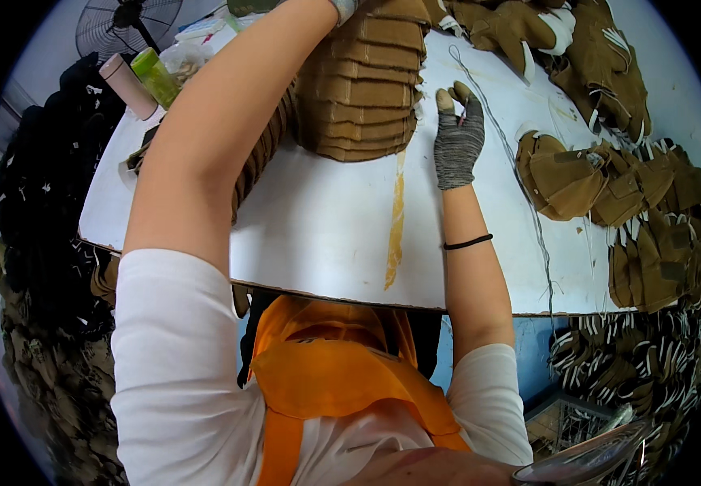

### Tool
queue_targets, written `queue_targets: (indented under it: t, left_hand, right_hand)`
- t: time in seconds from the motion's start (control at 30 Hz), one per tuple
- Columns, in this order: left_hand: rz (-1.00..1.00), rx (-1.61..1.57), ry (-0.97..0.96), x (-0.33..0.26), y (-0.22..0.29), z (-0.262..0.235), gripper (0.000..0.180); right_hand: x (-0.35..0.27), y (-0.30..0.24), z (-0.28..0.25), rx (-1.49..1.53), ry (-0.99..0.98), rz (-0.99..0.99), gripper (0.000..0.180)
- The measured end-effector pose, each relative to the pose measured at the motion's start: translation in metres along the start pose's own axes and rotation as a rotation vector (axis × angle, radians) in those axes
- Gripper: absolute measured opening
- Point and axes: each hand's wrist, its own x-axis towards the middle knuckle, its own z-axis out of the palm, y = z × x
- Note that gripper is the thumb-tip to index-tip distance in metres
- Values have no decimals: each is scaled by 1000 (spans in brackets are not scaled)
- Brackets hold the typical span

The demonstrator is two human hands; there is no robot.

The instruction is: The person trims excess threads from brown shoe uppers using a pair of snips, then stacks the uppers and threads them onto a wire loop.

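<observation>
Bright, even light falls from above on the white table (pixel 326 219), which shows a soft glare and only faint shadows under the arms. The fisheye view bends the table edge and fades to a black rim at the corners. The dark piles at left are dim. The near shirt is slightly soft.

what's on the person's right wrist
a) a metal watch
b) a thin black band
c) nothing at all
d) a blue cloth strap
b: a thin black band circles the forearm just below the grey knit glove on the right hand, which rests on the white tabletop beside the stack of tan fabric pieces.
</observation>
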Motion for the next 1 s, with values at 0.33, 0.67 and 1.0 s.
queue_targets:
  t: [0.33, 0.67, 1.0]
  left_hand:
    - [138, -580, -352, -188, 54, -47, 48]
    - [-1205, -1826, -177, -311, 14, 12, 35]
    - [-1378, -1921, 198, -305, 14, 35, 36]
  right_hand:
    - [26, -33, -11, 75, -10, -16, 50]
    - [175, -161, 65, -471, -463, -515, 73]
    - [165, -83, -11, 59, -387, -320, 45]
